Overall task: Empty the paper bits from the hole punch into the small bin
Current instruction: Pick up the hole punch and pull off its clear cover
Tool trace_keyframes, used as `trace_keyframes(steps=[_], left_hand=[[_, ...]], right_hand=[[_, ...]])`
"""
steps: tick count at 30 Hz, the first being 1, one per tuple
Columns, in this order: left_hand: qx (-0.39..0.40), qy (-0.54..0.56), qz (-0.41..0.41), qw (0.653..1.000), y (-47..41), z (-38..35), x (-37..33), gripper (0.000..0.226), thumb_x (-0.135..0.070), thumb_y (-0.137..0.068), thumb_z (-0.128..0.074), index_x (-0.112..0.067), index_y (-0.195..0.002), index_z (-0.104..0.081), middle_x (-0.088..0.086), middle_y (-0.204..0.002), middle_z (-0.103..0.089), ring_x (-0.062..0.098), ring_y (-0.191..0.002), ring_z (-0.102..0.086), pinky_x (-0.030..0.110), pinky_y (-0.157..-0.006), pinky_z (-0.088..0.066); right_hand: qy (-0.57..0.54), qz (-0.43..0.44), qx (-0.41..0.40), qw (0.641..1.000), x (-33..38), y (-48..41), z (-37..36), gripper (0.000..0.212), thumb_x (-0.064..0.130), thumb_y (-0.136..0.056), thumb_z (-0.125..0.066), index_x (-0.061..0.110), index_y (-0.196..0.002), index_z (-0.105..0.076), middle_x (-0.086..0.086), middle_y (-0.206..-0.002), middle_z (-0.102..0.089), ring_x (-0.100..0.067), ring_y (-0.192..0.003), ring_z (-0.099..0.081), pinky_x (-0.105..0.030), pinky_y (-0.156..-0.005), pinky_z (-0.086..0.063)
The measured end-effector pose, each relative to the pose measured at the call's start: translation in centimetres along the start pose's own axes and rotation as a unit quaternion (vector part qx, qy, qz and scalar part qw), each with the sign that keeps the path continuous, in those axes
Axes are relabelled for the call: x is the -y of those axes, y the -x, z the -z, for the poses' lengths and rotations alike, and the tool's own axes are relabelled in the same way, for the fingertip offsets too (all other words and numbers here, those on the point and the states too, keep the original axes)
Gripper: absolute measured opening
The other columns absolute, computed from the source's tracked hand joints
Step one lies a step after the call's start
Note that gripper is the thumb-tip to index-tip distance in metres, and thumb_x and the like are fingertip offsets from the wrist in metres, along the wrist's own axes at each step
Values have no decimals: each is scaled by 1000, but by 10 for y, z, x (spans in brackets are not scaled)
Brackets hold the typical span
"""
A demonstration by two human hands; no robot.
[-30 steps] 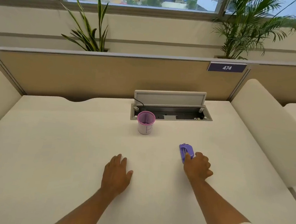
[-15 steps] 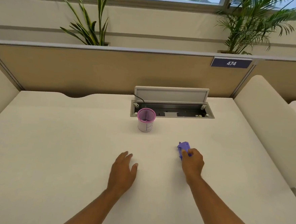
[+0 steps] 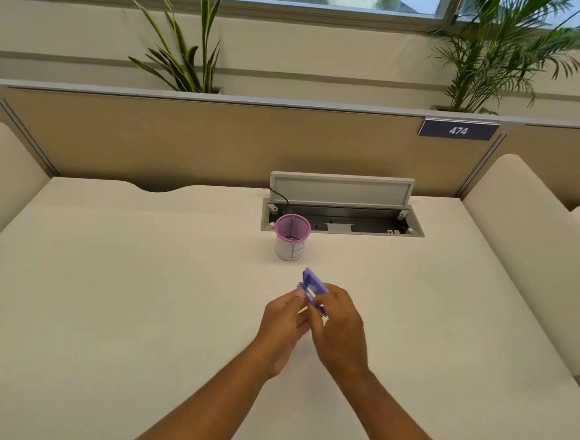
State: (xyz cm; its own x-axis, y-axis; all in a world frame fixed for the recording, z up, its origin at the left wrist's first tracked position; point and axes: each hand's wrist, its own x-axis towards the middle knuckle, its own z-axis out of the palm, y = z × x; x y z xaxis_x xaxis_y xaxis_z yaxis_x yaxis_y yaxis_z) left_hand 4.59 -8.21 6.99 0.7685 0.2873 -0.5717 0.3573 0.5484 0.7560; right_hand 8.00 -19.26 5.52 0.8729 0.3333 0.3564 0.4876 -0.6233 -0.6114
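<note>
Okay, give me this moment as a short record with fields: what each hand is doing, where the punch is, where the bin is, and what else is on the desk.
left hand: left hand, fingertips touching the hole punch
right hand: right hand, grip closed on the hole punch
hole punch: purple, held tilted above the desk, short of the bin
bin: small bin, pink mesh, upright, beyond the hands
bin contents: cannot tell
other: open cable tray behind the bin, lid raised

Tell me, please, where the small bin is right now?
In the head view the small bin stands upright on the desk, just in front of the open cable tray's left end, beyond the hole punch.
</note>
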Motion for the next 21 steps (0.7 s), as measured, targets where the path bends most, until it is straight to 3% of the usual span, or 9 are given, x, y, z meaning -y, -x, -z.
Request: trace_keyframes(steps=[3,5,7,9,14,17,21], left_hand=[[23,124,21,992,8,4,-3,34,-31,-108,-52,-9,-121,-74,16,-116,-81,25,-103,-80,33,-82,-64],[14,163,33,986,10,8,-2,34,-30,-108,-52,-7,-121,-74,15,-112,-82,26,-101,-81,35,-81,-63],[2,157,30,987,9,13,1,36,-29,-109,-50,-3,-124,-70,18,-112,-80,30,-104,-78,42,-90,-63],[-5,140,28,990,8,19,2,39,-27,-110,-47,2,-126,-67,21,-113,-75,34,-110,-72,50,-104,-58],[-2,138,30,990,16,32,-2,34,-23,-107,-50,0,-107,-75,19,-94,-72,29,-86,-71,39,-76,-63],[11,170,54,984,21,34,-2,32,-22,-106,-51,0,-113,-72,20,-95,-71,31,-88,-71,37,-67,-66],[62,227,83,968,29,34,0,27,-21,-104,-55,1,-110,-69,14,-81,-70,23,-71,-72,30,-63,-64]], right_hand=[[27,80,-8,996,12,6,1,20,12,-94,-71,14,-114,-69,-1,-106,-71,-15,-85,-66,-30,-72,-60],[-8,103,6,995,21,10,4,36,15,-96,-70,18,-131,-64,6,-108,-71,-7,-90,-63,-18,-82,-55],[-50,118,38,991,25,13,9,50,18,-97,-69,21,-145,-54,11,-111,-68,-2,-97,-61,-6,-90,-44],[-49,149,47,987,26,18,12,48,21,-93,-73,23,-137,-54,7,-108,-69,-6,-96,-60,-4,-89,-41],[56,236,42,969,17,29,13,33,21,-89,-79,10,-119,-71,-4,-116,-74,-19,-101,-69,-24,-90,-54],[92,272,38,957,13,32,13,22,14,-92,-74,5,-112,-75,-10,-118,-74,-27,-103,-70,-32,-86,-58],[110,315,18,943,16,36,14,22,13,-95,-69,5,-115,-74,-12,-121,-73,-29,-115,-68,-38,-95,-57]])
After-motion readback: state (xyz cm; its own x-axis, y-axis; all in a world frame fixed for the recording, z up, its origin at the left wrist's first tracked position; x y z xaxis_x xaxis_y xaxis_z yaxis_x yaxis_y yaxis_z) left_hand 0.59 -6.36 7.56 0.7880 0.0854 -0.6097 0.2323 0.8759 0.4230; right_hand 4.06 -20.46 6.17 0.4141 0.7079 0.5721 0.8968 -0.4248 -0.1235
